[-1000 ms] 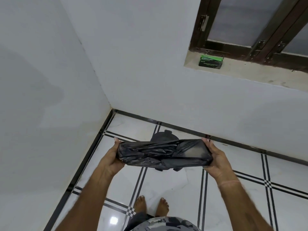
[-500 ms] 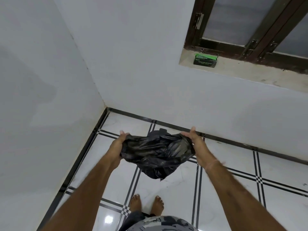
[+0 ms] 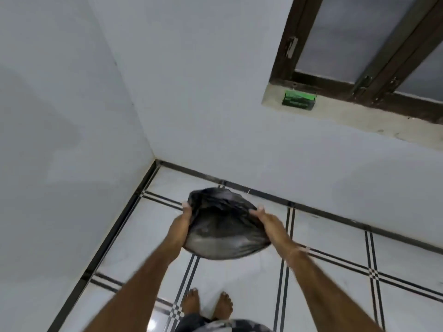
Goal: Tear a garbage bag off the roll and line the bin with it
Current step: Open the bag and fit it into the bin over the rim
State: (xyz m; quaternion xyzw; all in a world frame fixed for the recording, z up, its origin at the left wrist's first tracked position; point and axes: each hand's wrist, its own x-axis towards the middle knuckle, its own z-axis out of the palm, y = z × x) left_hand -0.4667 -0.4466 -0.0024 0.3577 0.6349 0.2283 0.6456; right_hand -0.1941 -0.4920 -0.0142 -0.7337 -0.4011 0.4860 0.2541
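Black garbage bag point(image 3: 225, 226) billowed between both hands above tiled floor point(image 3: 335, 271); left hand point(image 3: 183, 224) grip clenched on its left edge, right hand point(image 3: 266, 221) on right edge.

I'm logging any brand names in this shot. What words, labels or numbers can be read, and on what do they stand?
Green box on the window sill: it bears pale print, too small and blurred to read.
Black bag, held between the left hand and right hand: no print visible.
Walls, floor tiles, window frame: no text or signs.
Nothing here can be quoted.
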